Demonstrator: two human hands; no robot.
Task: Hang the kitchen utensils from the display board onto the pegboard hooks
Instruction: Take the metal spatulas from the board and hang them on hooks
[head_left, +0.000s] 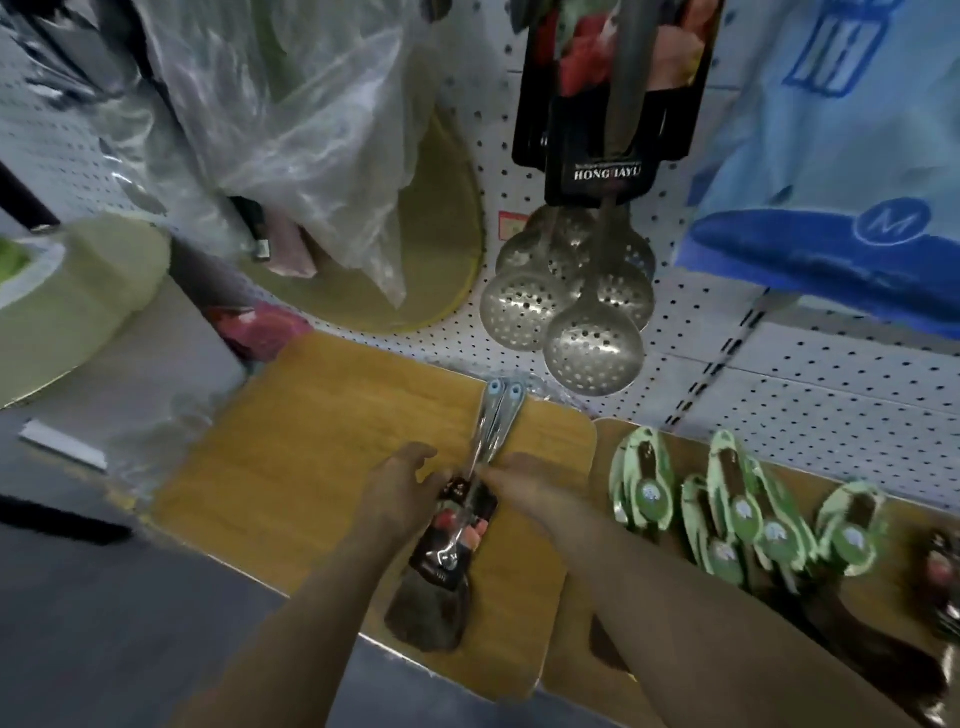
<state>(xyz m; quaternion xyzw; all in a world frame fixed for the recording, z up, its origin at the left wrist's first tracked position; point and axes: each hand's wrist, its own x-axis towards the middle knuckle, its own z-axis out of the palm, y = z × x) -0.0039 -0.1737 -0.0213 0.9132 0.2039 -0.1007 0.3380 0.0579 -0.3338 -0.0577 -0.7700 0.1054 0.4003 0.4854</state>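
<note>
1. While both hands meet over the wooden board (322, 441), the left hand (400, 493) and right hand (524, 488) pinch a pair of packaged utensils (457, 525) from either side — grip details are blurred.
2. Beyond the hands, slotted spoons (571, 306) already hang on the pegboard (779, 395).
3. Right of the right hand, green-carded utensils (748, 509) lie unhung — much remains, I judge.

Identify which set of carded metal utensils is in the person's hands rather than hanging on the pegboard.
The solid spatulas lying over the wooden board, gripped by left hand and right hand. The perforated skimmers hang above.
</note>
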